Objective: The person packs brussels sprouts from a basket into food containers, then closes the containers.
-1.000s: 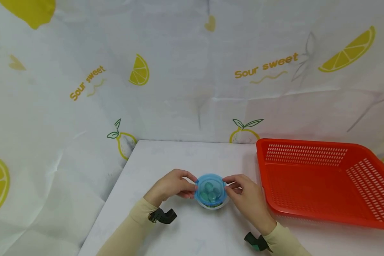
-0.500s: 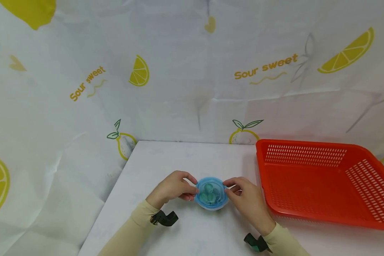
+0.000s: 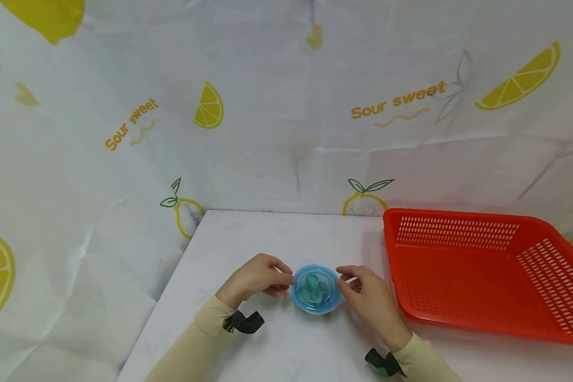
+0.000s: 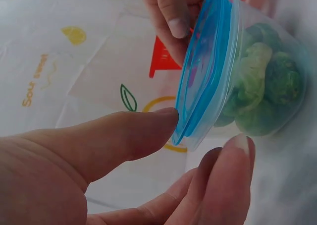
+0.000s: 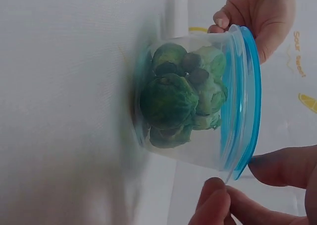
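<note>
A clear food container holding several green Brussels sprouts stands upright on the white table. Its translucent blue lid covers the top; whether every edge is seated cannot be told. My left hand is at the left side, thumb touching the lid's edge in the left wrist view. The other left fingers bend loosely below the rim, not plainly touching it. At the opposite side my right hand pinches the edge, thumb on the lid and a fingertip under the container's lip in the right wrist view.
A red plastic basket with slotted walls stands to the right, beyond my right hand. Behind the table hangs a white cloth printed with lemons. Both wrists carry a dark strapped-on mount.
The lid, tilted with its near edge off the rim a second ago, has come down over the container. My fingers have spread slightly away from the lid's sides. The basket is unmoved.
</note>
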A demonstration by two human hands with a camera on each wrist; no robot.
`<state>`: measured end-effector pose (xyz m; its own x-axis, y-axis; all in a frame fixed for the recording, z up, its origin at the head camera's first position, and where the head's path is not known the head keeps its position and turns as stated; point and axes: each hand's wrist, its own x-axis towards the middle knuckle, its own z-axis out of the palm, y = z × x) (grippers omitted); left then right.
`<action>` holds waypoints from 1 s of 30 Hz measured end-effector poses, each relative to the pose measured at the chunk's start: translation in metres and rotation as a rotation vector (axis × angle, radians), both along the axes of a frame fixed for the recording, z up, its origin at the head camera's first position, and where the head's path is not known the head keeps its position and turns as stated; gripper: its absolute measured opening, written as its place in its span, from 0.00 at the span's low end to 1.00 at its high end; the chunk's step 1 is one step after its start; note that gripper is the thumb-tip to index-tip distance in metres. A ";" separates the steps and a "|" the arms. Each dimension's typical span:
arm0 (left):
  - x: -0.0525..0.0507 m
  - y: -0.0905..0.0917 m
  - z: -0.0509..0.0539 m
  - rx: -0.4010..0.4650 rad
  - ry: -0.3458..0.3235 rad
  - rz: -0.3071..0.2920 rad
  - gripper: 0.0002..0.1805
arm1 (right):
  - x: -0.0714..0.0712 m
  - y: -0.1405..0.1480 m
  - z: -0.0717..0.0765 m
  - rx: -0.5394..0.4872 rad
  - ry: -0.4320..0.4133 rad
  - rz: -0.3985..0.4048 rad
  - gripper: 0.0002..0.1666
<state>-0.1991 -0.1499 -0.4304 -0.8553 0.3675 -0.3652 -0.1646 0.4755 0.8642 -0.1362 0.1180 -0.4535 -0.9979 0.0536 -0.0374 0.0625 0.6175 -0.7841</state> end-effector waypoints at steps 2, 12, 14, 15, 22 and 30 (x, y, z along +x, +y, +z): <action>0.000 0.000 -0.001 0.004 -0.006 -0.012 0.15 | -0.002 0.000 -0.002 -0.027 -0.033 0.019 0.19; -0.005 0.003 -0.012 0.089 -0.037 0.018 0.13 | -0.010 0.000 -0.002 -0.206 -0.155 0.061 0.21; -0.007 0.003 -0.014 0.103 -0.035 0.040 0.14 | -0.013 -0.001 0.000 -0.235 -0.157 0.064 0.22; -0.008 0.002 -0.016 0.116 -0.040 0.054 0.15 | -0.014 -0.001 0.000 -0.248 -0.160 0.066 0.22; -0.013 0.002 -0.025 0.203 -0.107 0.066 0.17 | -0.021 0.002 -0.003 -0.264 -0.189 0.068 0.23; -0.017 0.001 -0.025 0.226 -0.106 0.052 0.20 | -0.025 0.001 -0.006 -0.298 -0.198 0.058 0.23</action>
